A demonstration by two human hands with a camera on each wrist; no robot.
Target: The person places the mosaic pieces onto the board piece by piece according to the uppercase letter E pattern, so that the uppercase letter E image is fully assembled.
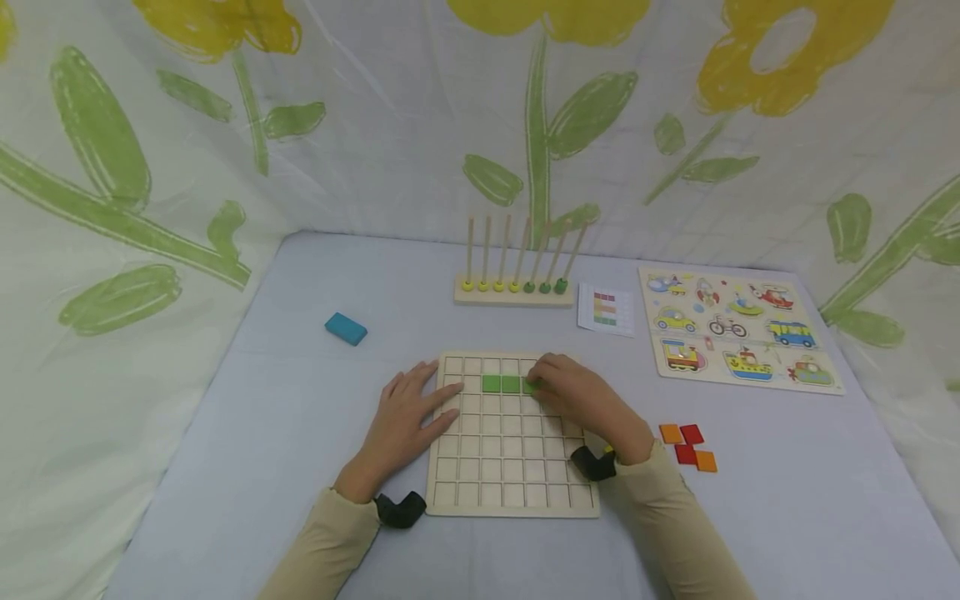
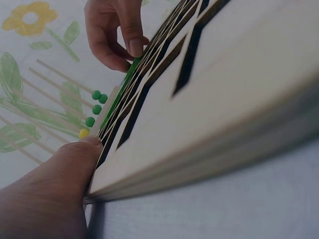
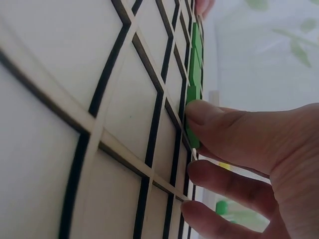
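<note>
A wooden grid board [image 1: 491, 450] lies in front of me, with two green square tiles [image 1: 501, 384] side by side in its second row from the top. My right hand [image 1: 581, 396] pinches a third green tile [image 3: 192, 129] just right of those two. In the right wrist view the thumb covers part of this tile, and its edge stands a little higher than its neighbours. My left hand [image 1: 405, 425] rests along the board's left edge, fingers spread, with two fingertips over the frame.
Loose red and orange tiles [image 1: 686, 454] lie right of the board. Behind it are a peg stand [image 1: 513, 298] with yellow and green beads, a pattern card [image 1: 622, 312] and a vehicle puzzle [image 1: 712, 346]. A blue block [image 1: 346, 328] lies back left.
</note>
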